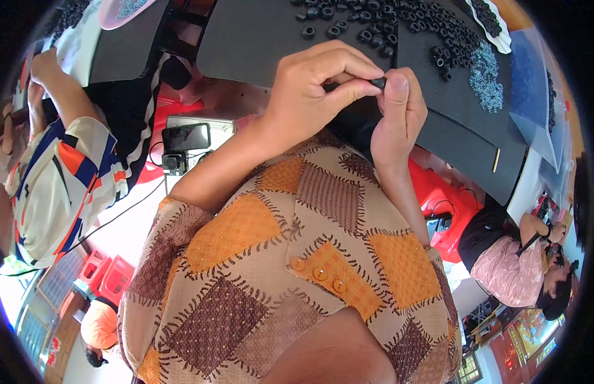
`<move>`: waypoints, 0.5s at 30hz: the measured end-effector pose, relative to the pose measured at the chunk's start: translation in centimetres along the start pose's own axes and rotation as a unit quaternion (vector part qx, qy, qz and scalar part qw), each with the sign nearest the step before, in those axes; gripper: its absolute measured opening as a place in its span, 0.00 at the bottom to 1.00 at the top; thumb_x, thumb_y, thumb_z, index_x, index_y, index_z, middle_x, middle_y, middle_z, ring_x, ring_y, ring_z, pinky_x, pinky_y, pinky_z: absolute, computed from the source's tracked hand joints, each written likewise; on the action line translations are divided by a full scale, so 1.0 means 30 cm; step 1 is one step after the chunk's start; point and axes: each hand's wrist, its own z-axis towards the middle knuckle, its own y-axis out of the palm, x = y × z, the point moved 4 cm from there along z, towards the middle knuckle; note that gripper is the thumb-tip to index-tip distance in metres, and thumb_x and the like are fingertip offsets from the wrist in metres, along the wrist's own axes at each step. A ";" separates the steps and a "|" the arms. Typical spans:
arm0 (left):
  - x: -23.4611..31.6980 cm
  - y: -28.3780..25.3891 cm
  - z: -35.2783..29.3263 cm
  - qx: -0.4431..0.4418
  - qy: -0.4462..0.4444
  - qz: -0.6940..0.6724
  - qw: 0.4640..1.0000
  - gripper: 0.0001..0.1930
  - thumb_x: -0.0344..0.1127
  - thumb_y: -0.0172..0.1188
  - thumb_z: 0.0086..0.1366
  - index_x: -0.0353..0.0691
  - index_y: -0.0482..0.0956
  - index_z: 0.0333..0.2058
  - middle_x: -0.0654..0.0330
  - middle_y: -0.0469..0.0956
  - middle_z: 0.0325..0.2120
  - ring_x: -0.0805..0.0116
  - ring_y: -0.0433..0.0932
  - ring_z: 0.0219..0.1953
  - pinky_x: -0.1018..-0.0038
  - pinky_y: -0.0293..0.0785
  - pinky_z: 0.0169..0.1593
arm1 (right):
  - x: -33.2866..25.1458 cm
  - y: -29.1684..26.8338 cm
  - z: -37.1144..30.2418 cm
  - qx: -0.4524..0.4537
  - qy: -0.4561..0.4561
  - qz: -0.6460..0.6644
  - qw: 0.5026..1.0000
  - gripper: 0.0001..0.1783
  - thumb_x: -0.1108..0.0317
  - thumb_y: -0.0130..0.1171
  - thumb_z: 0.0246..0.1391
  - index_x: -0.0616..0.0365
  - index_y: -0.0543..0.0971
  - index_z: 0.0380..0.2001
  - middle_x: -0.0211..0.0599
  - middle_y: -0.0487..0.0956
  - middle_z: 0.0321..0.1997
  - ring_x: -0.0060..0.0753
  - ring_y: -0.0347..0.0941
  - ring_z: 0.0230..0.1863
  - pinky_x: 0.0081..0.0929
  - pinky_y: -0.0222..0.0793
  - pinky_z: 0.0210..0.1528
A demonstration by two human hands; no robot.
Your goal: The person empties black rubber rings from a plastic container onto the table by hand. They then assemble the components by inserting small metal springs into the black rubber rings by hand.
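Note:
Above the near edge of the black table mat, my left hand (313,93) pinches a small black piece (378,82) between thumb and forefinger. My right hand (399,118) meets it from the other side, its thumb pressed against the same piece and its fingers curled. Most of the piece is covered by fingertips, so its full shape is hidden. Beyond the hands lies a spread of black ring-shaped parts (431,29), with hollow centres. To the right of them sits a heap of tiny light-blue pieces (486,77).
A thin yellowish stick (496,160) lies on the mat at right, beside clear plastic sheeting (534,96). At top left is a pink tray (111,19) of blue pieces. A phone (186,137) rests on a white box. Other people sit at left and right.

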 end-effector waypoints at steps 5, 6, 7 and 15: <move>-0.018 0.009 -0.003 0.007 -0.086 -0.046 0.995 0.09 0.20 0.67 0.58 0.32 0.83 0.38 0.57 0.82 0.37 0.75 0.82 0.38 0.79 0.80 0.41 | 0.001 -0.014 0.010 0.030 -0.035 -0.038 0.998 0.18 0.61 0.46 0.70 0.63 0.71 0.27 0.29 0.66 0.21 0.17 0.59 0.26 0.22 0.59 0.28; -0.029 0.010 -0.007 0.006 -0.132 -0.061 0.989 0.08 0.20 0.67 0.58 0.32 0.83 0.38 0.58 0.82 0.37 0.75 0.82 0.38 0.79 0.80 0.41 | -0.001 -0.014 0.010 0.033 -0.052 -0.052 0.997 0.18 0.61 0.47 0.70 0.63 0.71 0.27 0.29 0.66 0.21 0.18 0.59 0.25 0.22 0.59 0.27; -0.026 0.012 -0.009 0.007 -0.133 -0.062 0.989 0.08 0.20 0.67 0.58 0.32 0.83 0.38 0.58 0.82 0.37 0.75 0.82 0.38 0.79 0.80 0.41 | -0.004 -0.017 0.007 0.036 -0.068 -0.067 0.995 0.18 0.62 0.48 0.69 0.62 0.71 0.27 0.30 0.66 0.20 0.18 0.60 0.24 0.23 0.59 0.26; -0.060 0.030 -0.013 0.002 -0.234 -0.240 0.942 0.12 0.27 0.65 0.64 0.34 0.81 0.46 0.59 0.83 0.33 0.74 0.83 0.36 0.79 0.81 0.42 | -0.015 -0.031 0.018 0.021 -0.118 -0.100 0.988 0.15 0.64 0.51 0.68 0.63 0.73 0.28 0.35 0.73 0.22 0.27 0.68 0.23 0.25 0.64 0.27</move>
